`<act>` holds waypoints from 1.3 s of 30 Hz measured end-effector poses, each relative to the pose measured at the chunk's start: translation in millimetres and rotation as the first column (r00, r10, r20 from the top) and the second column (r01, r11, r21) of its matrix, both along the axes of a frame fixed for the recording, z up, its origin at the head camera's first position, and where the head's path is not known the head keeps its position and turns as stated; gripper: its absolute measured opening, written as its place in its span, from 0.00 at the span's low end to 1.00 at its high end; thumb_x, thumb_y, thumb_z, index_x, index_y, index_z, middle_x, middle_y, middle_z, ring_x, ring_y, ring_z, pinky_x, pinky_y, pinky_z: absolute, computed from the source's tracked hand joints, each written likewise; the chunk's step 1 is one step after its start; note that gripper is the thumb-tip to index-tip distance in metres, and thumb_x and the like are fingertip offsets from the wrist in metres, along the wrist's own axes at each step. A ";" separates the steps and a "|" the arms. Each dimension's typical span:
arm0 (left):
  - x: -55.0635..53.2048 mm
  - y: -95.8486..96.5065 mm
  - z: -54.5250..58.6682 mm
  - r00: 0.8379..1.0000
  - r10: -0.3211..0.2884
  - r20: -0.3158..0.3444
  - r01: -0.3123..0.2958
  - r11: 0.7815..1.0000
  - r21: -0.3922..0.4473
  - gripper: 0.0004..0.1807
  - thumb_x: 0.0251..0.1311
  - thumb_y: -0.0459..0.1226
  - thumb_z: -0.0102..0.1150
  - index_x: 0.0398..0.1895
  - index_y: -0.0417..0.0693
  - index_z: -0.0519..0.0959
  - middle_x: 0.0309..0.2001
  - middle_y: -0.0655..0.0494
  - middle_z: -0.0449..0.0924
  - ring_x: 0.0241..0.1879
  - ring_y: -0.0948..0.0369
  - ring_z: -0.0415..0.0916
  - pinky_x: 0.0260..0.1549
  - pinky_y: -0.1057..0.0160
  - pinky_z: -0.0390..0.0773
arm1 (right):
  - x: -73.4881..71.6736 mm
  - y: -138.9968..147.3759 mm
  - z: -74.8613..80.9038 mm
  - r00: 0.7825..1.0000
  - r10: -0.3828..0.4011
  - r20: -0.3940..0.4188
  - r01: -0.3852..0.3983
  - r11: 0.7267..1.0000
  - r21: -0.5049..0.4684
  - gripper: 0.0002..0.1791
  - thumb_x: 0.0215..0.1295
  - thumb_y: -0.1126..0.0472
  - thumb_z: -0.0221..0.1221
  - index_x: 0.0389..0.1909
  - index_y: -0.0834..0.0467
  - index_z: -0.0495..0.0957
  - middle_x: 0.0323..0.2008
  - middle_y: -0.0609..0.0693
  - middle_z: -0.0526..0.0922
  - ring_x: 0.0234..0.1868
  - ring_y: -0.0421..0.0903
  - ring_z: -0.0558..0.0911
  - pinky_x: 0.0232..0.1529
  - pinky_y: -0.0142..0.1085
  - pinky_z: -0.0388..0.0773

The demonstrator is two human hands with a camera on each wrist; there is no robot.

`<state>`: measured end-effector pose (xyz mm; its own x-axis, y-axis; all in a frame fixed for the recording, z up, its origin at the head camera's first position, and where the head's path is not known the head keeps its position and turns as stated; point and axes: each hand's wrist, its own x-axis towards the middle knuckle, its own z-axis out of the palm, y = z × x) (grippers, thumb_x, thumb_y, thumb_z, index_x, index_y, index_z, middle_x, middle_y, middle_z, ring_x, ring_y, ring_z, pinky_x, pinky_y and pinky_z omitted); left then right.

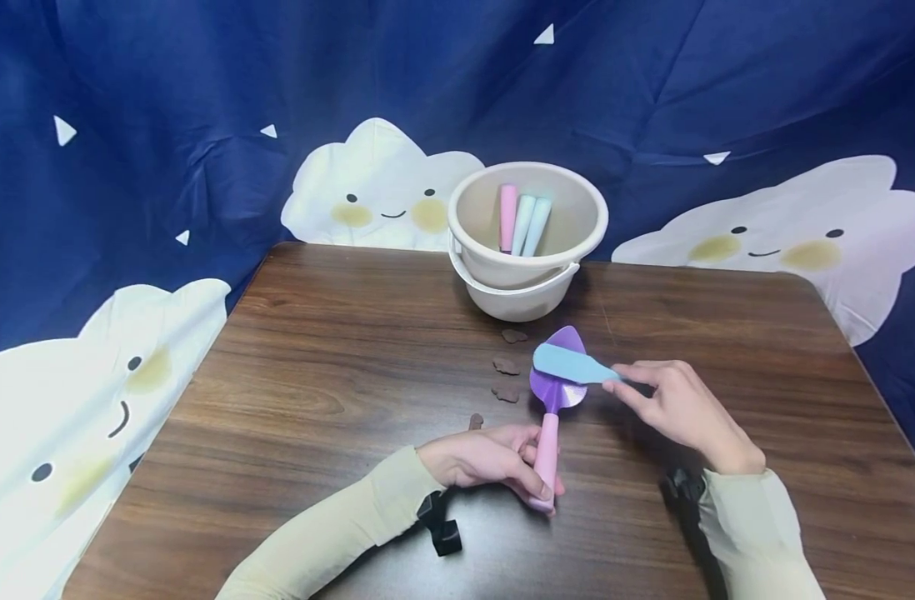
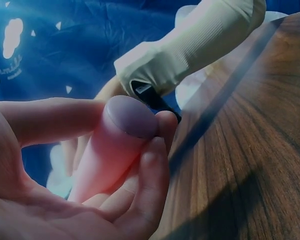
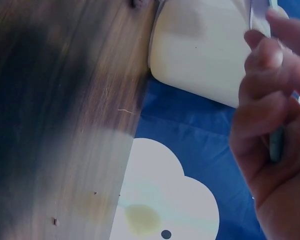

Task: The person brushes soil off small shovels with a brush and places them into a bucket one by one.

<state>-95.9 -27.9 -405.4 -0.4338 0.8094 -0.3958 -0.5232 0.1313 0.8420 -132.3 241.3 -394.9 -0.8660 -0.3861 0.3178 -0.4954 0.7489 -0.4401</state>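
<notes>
My left hand (image 1: 491,458) grips the pink handle of a small trowel (image 1: 549,446) with a purple, pointed blade, which points away toward the bucket. In the left wrist view the rounded end of the pink handle (image 2: 132,117) sits between thumb and fingers. My right hand (image 1: 678,408) pinches a light blue, flat-bladed tool (image 1: 566,364) like a small spatula, whose blade lies across the purple blade in the head view. The right wrist view shows the curled fingers (image 3: 262,112) and a pale green-blue handle end (image 3: 276,145) beneath them.
Beyond the trowel stands a whitish bucket (image 1: 513,300) with its handle lowered, holding a pink handle (image 1: 508,208) and two pale blue handles (image 1: 528,225). Several flat brown pieces (image 1: 506,367) lie left of the trowel on the wooden table (image 1: 337,333). A blue cloud-patterned curtain (image 1: 202,67) hangs behind.
</notes>
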 end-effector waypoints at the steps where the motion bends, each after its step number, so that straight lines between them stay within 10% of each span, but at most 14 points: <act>1: 0.4 -0.1 0.1 1.000 0.002 -0.001 -0.002 1.000 -0.008 0.22 0.51 0.17 0.53 0.43 0.47 0.62 0.52 0.16 0.69 0.32 0.59 0.81 0.41 0.63 0.85 | -1.3 0.5 0.5 1.000 -0.012 -0.019 0.012 1.000 0.007 0.16 0.57 0.59 0.68 0.43 0.65 0.84 0.37 0.60 0.88 0.30 0.46 0.85 0.33 0.40 0.83; 18: -0.4 -2.3 -4.9 0.998 0.008 -0.058 -0.010 0.999 -0.037 0.22 0.52 0.19 0.53 0.48 0.42 0.62 0.52 0.18 0.71 0.34 0.59 0.81 0.43 0.63 0.84 | -12.2 10.9 6.4 0.970 -0.185 -0.158 0.176 0.982 -0.066 0.16 0.57 0.63 0.66 0.43 0.70 0.83 0.39 0.66 0.85 0.41 0.64 0.85 0.42 0.57 0.79; 25: -1.6 0.9 -6.6 0.984 0.107 -0.144 -0.124 0.986 -0.113 0.23 0.49 0.18 0.59 0.44 0.43 0.64 0.46 0.29 0.79 0.31 0.62 0.80 0.34 0.66 0.85 | -10.6 12.5 7.9 0.960 -0.227 -0.165 0.207 0.970 -0.128 0.16 0.56 0.62 0.67 0.42 0.69 0.83 0.39 0.64 0.86 0.42 0.62 0.85 0.45 0.38 0.81; 29: -2.5 1.5 -8.5 0.975 0.132 -0.181 -0.155 0.981 -0.120 0.28 0.47 0.19 0.63 0.49 0.41 0.62 0.36 0.41 0.83 0.27 0.63 0.80 0.24 0.70 0.81 | -8.5 11.9 8.8 0.951 -0.256 -0.171 0.222 0.955 -0.199 0.15 0.55 0.62 0.68 0.41 0.68 0.84 0.38 0.64 0.86 0.44 0.33 0.84 0.43 0.11 0.66; 33: -3.7 2.9 -10.4 0.966 0.152 -0.207 -0.178 0.978 -0.112 0.35 0.46 0.21 0.65 0.56 0.37 0.58 0.28 0.48 0.82 0.24 0.62 0.80 0.25 0.70 0.81 | -6.1 10.1 11.2 0.951 -0.255 -0.177 0.204 0.943 -0.262 0.15 0.53 0.64 0.69 0.41 0.68 0.84 0.37 0.66 0.86 0.42 0.07 0.66 0.42 0.07 0.61; 39: -3.3 6.6 -11.3 0.935 0.177 -0.306 -0.235 0.958 -0.165 0.26 0.43 0.21 0.66 0.43 0.44 0.64 0.25 0.54 0.76 0.19 0.62 0.76 0.19 0.69 0.80 | -1.0 7.0 16.0 0.960 -0.235 -0.151 0.184 0.939 -0.290 0.15 0.53 0.65 0.69 0.40 0.68 0.84 0.36 0.65 0.86 0.42 0.07 0.66 0.42 0.07 0.63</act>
